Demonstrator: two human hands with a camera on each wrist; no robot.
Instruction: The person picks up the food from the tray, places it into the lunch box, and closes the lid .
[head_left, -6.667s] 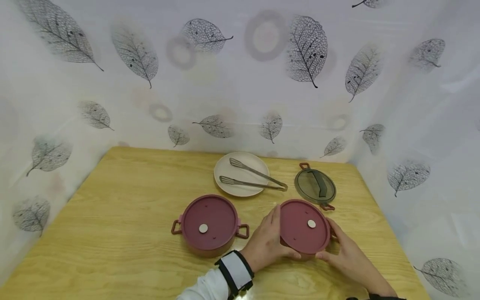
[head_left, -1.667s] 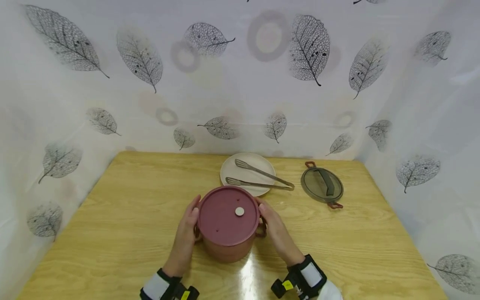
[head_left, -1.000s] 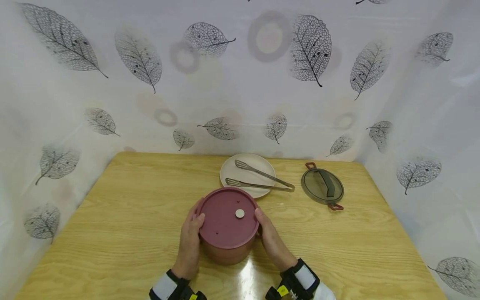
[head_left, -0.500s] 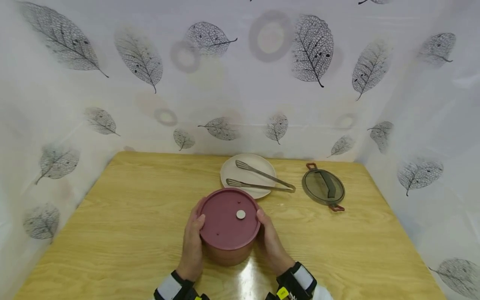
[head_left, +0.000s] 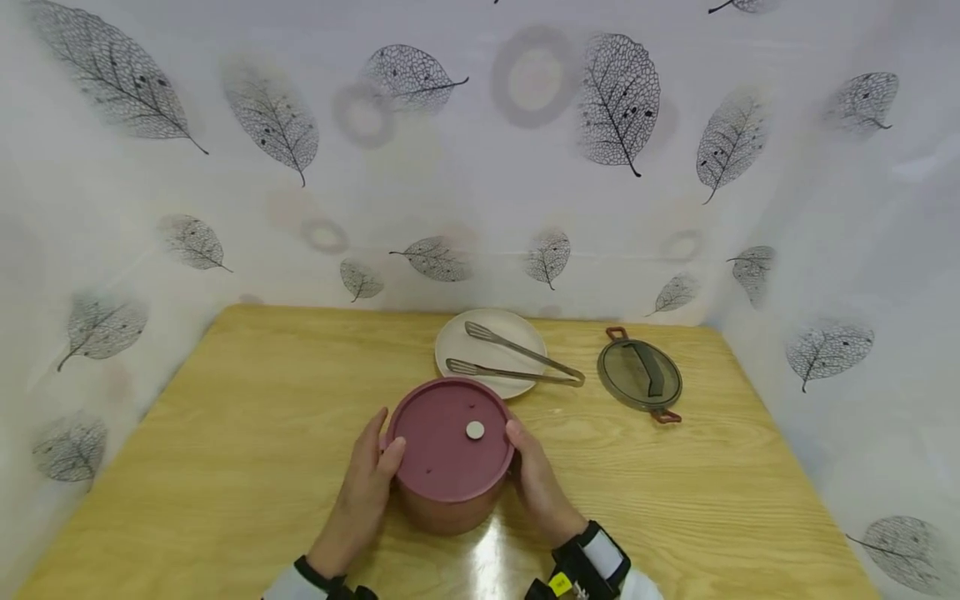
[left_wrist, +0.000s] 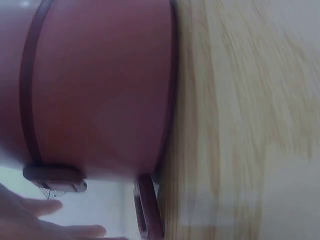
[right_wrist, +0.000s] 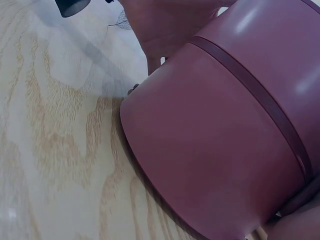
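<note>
In the head view, two dark red pots stand stacked, the upper pot (head_left: pixel 450 442) showing a flat maroon top with a small white disc. The right wrist view shows the lower pot (right_wrist: pixel 200 135) on the table beneath a dark seam. My left hand (head_left: pixel 360 492) is at the stack's left side, thumb near the rim. In the left wrist view its loosely spread fingers (left_wrist: pixel 80 231) are apart from a side handle (left_wrist: pixel 55 177). My right hand (head_left: pixel 542 492) holds the stack's right side, thumb on the rim; its other fingers are mostly hidden.
Behind the pots, tongs (head_left: pixel 517 377) lie across a white plate (head_left: pixel 444 337). A round glass-topped pan or lid (head_left: pixel 641 373) with red handles is at the back right. Leaf-patterned sheets (head_left: pixel 480 192) hang along the back and sides of the wooden table (head_left: pixel 247 450).
The pots stood side by side 6.7 seconds ago and are now one stack. Over the last half second my left hand has loosened and drawn left; the right hand has hardly moved.
</note>
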